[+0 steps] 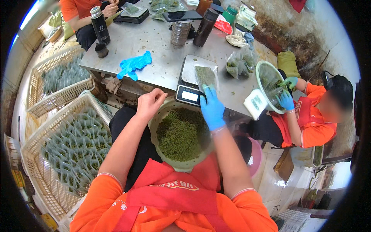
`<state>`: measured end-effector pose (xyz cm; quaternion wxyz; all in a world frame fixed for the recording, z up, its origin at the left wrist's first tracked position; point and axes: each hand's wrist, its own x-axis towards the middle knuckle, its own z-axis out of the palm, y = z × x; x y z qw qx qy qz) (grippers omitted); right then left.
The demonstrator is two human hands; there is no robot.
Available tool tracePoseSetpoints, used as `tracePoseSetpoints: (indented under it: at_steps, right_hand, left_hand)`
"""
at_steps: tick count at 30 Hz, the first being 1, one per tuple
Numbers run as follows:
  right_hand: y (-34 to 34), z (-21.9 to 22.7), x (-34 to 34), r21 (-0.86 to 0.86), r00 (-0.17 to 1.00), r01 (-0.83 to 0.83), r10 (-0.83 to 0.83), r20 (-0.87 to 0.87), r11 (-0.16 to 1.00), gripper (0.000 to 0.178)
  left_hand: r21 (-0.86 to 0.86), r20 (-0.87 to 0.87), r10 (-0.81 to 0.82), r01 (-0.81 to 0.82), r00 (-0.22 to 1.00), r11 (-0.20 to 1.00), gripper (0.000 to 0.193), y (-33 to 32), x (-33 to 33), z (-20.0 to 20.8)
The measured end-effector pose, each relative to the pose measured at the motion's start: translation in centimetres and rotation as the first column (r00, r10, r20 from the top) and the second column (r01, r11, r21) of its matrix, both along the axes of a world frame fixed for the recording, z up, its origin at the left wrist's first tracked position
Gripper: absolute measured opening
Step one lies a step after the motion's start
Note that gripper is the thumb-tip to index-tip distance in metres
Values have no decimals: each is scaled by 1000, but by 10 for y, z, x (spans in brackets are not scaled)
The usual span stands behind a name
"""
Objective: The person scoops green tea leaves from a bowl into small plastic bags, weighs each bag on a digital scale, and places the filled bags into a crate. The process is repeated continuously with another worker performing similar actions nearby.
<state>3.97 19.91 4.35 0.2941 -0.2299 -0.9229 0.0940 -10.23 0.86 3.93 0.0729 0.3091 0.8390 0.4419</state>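
My right hand (213, 110), in a blue glove, has its fingers on the near end of a clear plastic bag (205, 74) filled with small green granules. The bag lies on the pan of a digital scale (189, 79) with a lit display. My bare left hand (151, 104) hovers beside the scale, over the rim of a bowl, its fingers loosely bent and slightly apart, with nothing visible in them. Between my arms, a large pale bowl (153, 133) at my lap holds a heap of loose green granules (179, 135).
Crates (34, 158) of filled bags stand at left. On the metal table (162, 65) are a blue glove (134, 65), a flask (100, 25), a dark bottle (205, 27) and filled bags (241, 62). A co-worker (309, 112) at right handles a basin (258, 79); another person (79, 13) sits across.
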Motion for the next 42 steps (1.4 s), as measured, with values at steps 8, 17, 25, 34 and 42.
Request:
tracePoseSetpoints:
  at_steps: [8, 17, 25, 34, 42]
  right_hand:
    - [-30, 71, -45, 135, 917, -346, 305, 257, 928, 13]
    - [-67, 42, -65, -56, 816, -322, 307, 489, 945, 13]
    - [-78, 46, -51, -77, 867, -343, 347, 359, 936, 23]
    - [-11, 87, 7, -853, 924, -288, 361, -128, 435, 27]
    - [104, -30, 45, -35, 940, 83, -67, 336, 996, 27]
  left_hand:
    - [129, -658, 162, -102, 736, 986, 41, 23, 2, -1]
    - [-134, -512, 2, -82, 859, 988, 41, 16, 1, -26]
    - [-150, -543, -59, -28, 838, 988, 69, 13, 3, -23]
    - [-74, -180, 154, -170, 971, 983, 51, 11, 8, -12]
    - [47, -67, 195, -192, 979, 980, 54, 15, 4, -13]
